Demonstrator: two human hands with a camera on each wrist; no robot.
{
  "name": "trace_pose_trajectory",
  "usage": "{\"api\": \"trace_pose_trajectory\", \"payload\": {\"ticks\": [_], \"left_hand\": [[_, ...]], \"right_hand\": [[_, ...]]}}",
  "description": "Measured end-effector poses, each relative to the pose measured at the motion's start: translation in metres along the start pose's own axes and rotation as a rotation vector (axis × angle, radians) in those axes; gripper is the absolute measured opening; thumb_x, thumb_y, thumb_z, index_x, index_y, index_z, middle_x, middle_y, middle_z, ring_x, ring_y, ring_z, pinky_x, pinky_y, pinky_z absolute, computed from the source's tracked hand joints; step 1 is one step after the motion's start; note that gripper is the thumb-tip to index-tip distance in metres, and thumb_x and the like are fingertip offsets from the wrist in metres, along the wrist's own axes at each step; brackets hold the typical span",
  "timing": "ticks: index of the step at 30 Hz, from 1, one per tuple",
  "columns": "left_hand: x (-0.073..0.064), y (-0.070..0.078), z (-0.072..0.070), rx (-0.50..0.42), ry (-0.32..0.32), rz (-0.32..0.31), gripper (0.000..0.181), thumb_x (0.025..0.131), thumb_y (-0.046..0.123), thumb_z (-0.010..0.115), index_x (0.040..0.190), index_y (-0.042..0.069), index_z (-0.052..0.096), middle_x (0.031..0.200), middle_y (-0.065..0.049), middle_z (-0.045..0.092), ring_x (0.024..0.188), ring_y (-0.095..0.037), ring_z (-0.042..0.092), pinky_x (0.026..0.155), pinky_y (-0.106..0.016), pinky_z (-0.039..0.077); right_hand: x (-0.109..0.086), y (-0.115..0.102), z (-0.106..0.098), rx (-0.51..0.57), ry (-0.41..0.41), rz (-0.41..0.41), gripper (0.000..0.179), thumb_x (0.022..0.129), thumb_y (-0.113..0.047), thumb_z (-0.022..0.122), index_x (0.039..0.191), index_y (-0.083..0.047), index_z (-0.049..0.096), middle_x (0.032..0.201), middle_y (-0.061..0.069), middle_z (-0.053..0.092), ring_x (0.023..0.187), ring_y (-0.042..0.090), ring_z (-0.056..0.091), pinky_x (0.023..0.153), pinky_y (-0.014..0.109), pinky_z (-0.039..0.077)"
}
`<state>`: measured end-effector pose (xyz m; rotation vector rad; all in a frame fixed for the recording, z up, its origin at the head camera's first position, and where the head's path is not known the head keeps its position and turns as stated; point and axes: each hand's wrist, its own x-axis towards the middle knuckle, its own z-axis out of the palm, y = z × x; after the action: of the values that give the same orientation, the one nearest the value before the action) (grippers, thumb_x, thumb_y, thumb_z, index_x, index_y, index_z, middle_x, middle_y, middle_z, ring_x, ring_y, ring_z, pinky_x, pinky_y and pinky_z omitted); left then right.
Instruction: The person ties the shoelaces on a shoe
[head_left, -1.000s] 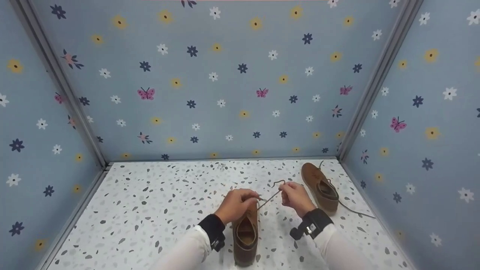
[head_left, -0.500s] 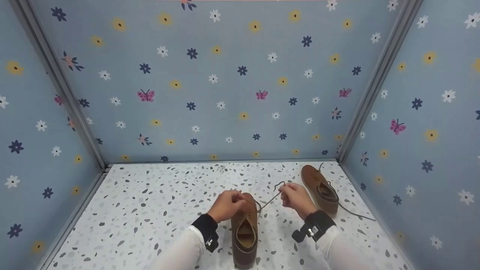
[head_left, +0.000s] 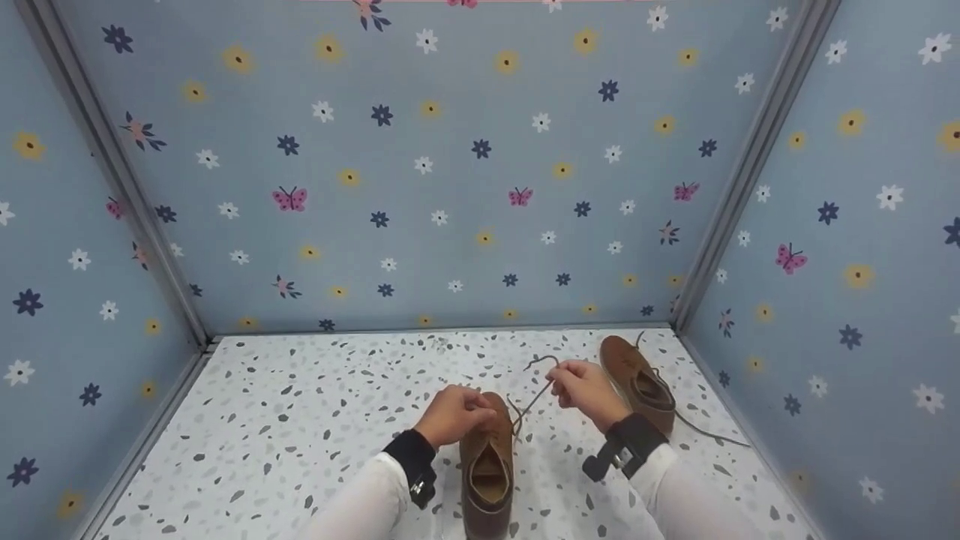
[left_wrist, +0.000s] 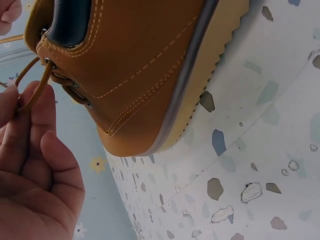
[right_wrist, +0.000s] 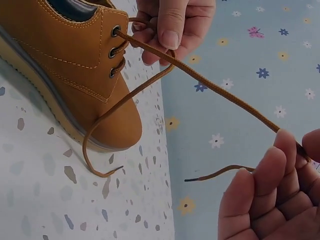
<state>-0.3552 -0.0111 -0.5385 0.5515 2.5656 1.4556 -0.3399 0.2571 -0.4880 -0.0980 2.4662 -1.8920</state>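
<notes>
A tan-brown lace-up shoe (head_left: 487, 487) stands on the floor, toe pointing away from me. My left hand (head_left: 454, 414), over the toe and laces, pinches one shoelace (left_wrist: 34, 95) near the top eyelets. To the right of the shoe, my right hand (head_left: 589, 394) pinches the other shoelace (right_wrist: 215, 89) between thumb and fingers. That lace runs taut from the top eyelet, and its tipped end sticks out past the fingers. The left hand's lace passes under the taut one, and its loose end hangs beside the toe in the right wrist view.
A second brown shoe (head_left: 637, 379) stands to the right, behind my right hand, with a loose lace (head_left: 712, 433) trailing toward the right wall. Blue flowered panels (head_left: 450, 187) enclose the speckled white floor (head_left: 300, 420) at the back and both sides.
My left hand has drawn back left, off the lace crossing, still pinching its lace, whose end now lies right of the shoe. My right hand has shifted slightly left, holding its lace.
</notes>
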Motion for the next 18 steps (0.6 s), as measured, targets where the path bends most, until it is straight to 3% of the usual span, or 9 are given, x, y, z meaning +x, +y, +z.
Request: {"api": "trace_pose_trajectory", "payload": {"ticks": [4, 11, 18], "left_hand": [[0.001, 0.000, 0.001, 0.015, -0.002, 0.016, 0.010, 0.094, 0.024, 0.078, 0.088, 0.016, 0.079, 0.088, 0.001, 0.075, 0.077, -0.010, 0.066, 0.071, -0.029, 0.056], [-0.001, -0.003, 0.004, 0.091, -0.050, 0.100, 0.008, 0.095, 0.016, 0.072, 0.097, 0.013, 0.079, 0.097, 0.000, 0.077, 0.088, -0.010, 0.066, 0.081, -0.032, 0.056], [0.001, -0.002, 0.008, 0.081, -0.066, 0.098, 0.010, 0.094, 0.021, 0.076, 0.100, 0.016, 0.081, 0.100, 0.001, 0.079, 0.089, -0.010, 0.070, 0.082, -0.032, 0.058]], "right_hand": [[0.005, -0.002, 0.001, -0.020, -0.015, -0.006, 0.018, 0.102, -0.019, 0.062, 0.095, -0.005, 0.071, 0.076, 0.000, 0.063, 0.066, 0.013, 0.058, 0.067, 0.028, 0.055], [0.016, -0.004, 0.006, -0.062, -0.042, -0.010, 0.023, 0.103, -0.020, 0.061, 0.102, 0.000, 0.072, 0.076, 0.000, 0.063, 0.067, 0.013, 0.060, 0.070, 0.028, 0.056], [0.028, -0.011, 0.013, -0.075, -0.046, -0.010, 0.020, 0.104, -0.019, 0.060, 0.096, -0.004, 0.071, 0.076, 0.000, 0.062, 0.068, 0.015, 0.060, 0.067, 0.027, 0.055]]}}
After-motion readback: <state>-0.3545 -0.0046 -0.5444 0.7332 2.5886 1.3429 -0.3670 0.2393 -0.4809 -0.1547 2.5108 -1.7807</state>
